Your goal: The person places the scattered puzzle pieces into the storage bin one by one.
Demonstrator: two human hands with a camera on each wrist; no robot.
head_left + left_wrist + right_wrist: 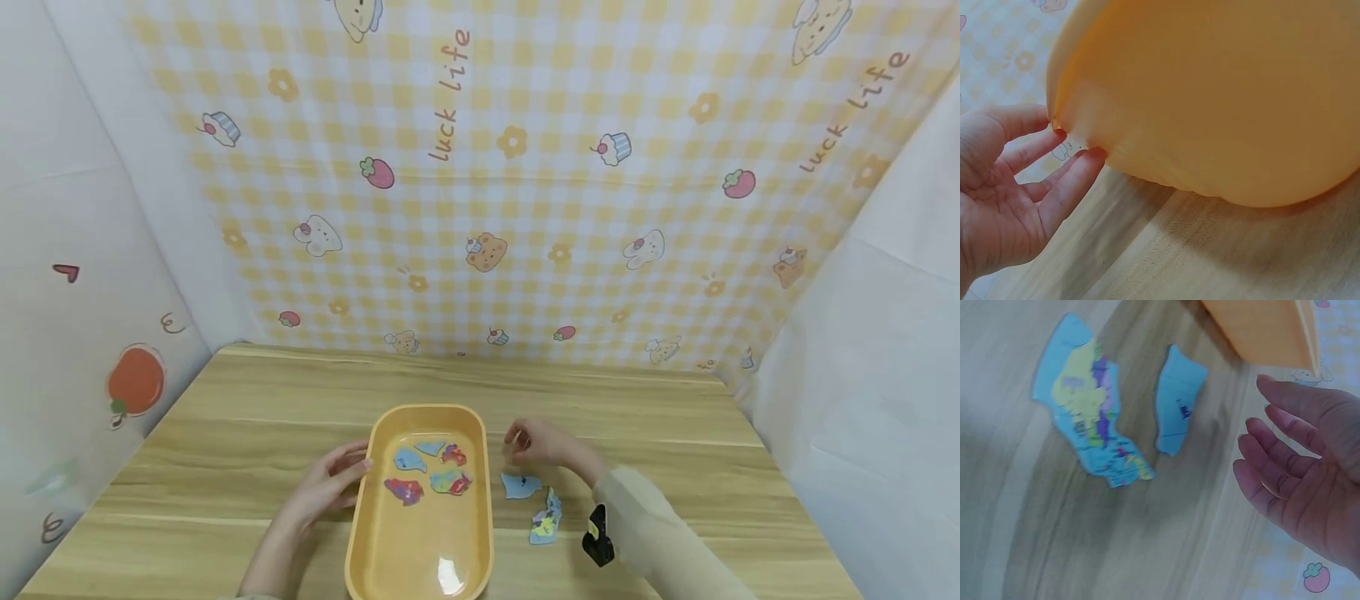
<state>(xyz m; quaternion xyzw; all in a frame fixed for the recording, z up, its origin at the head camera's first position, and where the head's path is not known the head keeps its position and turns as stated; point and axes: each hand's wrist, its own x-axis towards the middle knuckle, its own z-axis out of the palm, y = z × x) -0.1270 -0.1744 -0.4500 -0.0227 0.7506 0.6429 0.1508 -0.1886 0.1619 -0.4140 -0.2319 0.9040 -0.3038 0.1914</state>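
My left hand (pixel 330 483) holds the left rim of a yellow-orange plastic tray (pixel 483 525), its thumb at the rim and fingers against the outer wall (pixel 1210 112). Several map puzzle pieces lie in the tray's far half, among them a red and purple piece (pixel 405 491) and a blue piece (pixel 409 459). To the right of the tray, my right hand (pixel 540 442) hovers with loosely bent fingers, holding nothing. Near it on the table are a blue puzzle piece (pixel 1179 403) and a longer piece with yellow, purple and blue areas (pixel 1088 403).
The wood-grain table (pixel 675 425) backs onto a yellow checked curtain (pixel 510 200) printed with cartoons. White cloth (pixel 862 333) hangs on both sides. A black device (pixel 598 537) sits at my right wrist.
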